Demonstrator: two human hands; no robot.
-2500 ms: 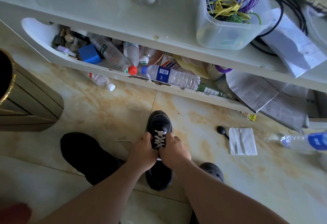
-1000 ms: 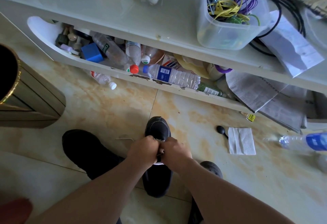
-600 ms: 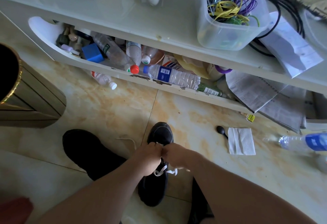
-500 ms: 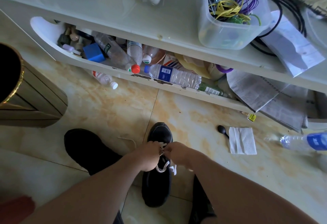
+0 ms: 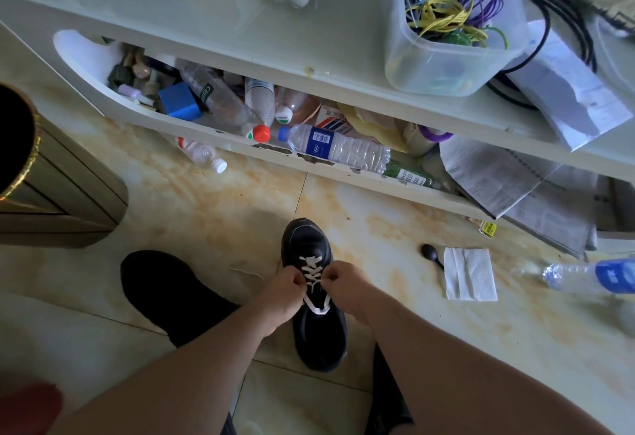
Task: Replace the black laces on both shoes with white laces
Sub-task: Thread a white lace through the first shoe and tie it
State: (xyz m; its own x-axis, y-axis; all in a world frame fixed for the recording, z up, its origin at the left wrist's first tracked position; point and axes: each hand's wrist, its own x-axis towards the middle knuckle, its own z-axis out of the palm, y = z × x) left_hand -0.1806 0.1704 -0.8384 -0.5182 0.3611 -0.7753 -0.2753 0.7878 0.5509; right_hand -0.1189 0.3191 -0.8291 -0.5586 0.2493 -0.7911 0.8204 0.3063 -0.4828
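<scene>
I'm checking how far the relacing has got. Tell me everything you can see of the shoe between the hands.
The black shoe is a low sneaker of dark matte material, standing upright on the tiled floor, toe pointing toward the shelf unit. A white lace crisscrosses its upper eyelets, and a loose white loop hangs across the tongue lower down. The left hand and right hand flank the lacing, fingers curled, apparently pinching the lace ends. No black lace shows on it.
</scene>
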